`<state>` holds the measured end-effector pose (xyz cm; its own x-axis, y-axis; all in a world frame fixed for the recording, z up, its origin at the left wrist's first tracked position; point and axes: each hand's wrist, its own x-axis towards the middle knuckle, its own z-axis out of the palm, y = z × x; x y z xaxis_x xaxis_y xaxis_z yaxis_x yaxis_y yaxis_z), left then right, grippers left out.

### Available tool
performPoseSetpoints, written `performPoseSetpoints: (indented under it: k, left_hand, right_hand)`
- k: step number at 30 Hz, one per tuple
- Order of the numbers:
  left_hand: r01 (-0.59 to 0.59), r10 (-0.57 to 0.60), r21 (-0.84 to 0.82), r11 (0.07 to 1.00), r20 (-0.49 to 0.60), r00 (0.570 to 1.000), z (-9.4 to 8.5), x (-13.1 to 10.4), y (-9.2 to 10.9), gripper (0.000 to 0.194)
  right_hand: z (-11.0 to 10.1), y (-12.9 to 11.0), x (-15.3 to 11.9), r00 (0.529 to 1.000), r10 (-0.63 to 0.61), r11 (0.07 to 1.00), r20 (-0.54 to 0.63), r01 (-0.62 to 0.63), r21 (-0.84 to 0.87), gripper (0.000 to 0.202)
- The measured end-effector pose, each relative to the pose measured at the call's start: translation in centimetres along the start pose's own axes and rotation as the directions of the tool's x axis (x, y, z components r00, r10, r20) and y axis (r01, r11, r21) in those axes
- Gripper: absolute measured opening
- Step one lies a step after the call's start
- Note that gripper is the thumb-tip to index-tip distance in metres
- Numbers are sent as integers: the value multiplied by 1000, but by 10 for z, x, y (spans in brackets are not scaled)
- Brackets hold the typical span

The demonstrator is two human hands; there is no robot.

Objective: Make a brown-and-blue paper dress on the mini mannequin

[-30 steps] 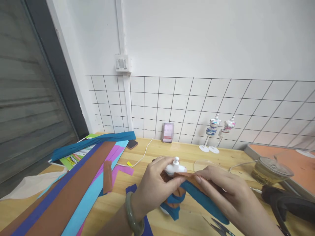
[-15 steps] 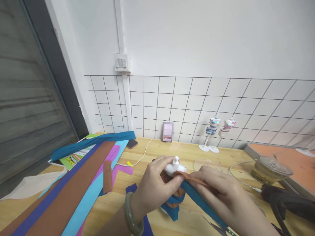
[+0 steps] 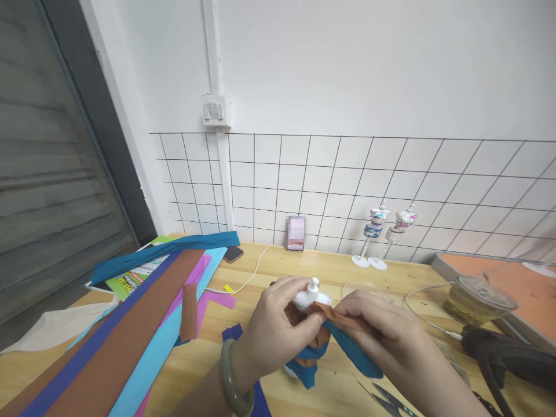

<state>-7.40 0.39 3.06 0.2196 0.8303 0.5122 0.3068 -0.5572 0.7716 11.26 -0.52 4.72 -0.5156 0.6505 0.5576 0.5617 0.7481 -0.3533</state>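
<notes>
A small white mannequin (image 3: 312,296) with a round knob on top stands at the lower middle, its body wrapped in brown and teal crepe paper. My left hand (image 3: 278,327), a green bangle on its wrist, is closed round the mannequin's left side, thumb pressing the brown paper at its chest. My right hand (image 3: 380,330) pinches the brown and teal paper strip (image 3: 354,350) just right of the mannequin. The teal part hangs beneath the right fingers. The mannequin's lower end is partly hidden.
Long coloured paper strips (image 3: 130,324) cover the table's left. Scissors (image 3: 391,399) lie at the front, near my right wrist. Behind are a phone (image 3: 296,233) and two small decorated mannequins (image 3: 374,229). A round container (image 3: 480,298) and a black tool (image 3: 508,359) are at right.
My right hand has shifted slightly, and the teal strip's lower end has drawn up and now curls under it. More of the scissors shows. The mannequin has moved slightly right.
</notes>
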Motion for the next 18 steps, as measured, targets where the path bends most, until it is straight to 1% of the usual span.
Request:
performPoseSetpoints:
  k: [6, 9, 13, 18]
  left_hand:
    - [2, -2, 9, 1000, 0, 1000, 0, 0, 0, 31]
    - [8, -8, 9, 1000, -11, 1000, 1, 0, 0, 29]
    - [0, 0, 9, 1000, -23, 1000, 2, 0, -1, 24]
    - [-2, 2, -1, 1000, -17, 1000, 2, -1, -2, 23]
  right_hand:
    - [4, 6, -1, 1000, 2, 1000, -29, -2, -17, 8]
    - [1, 5, -2, 1000, -20, 1000, 6, 20, 11, 7]
    - [-4, -3, -2, 998, -1, 997, 60, -4, 75, 11]
    - [-4, -2, -4, 997, 40, 996, 64, -45, 78, 12]
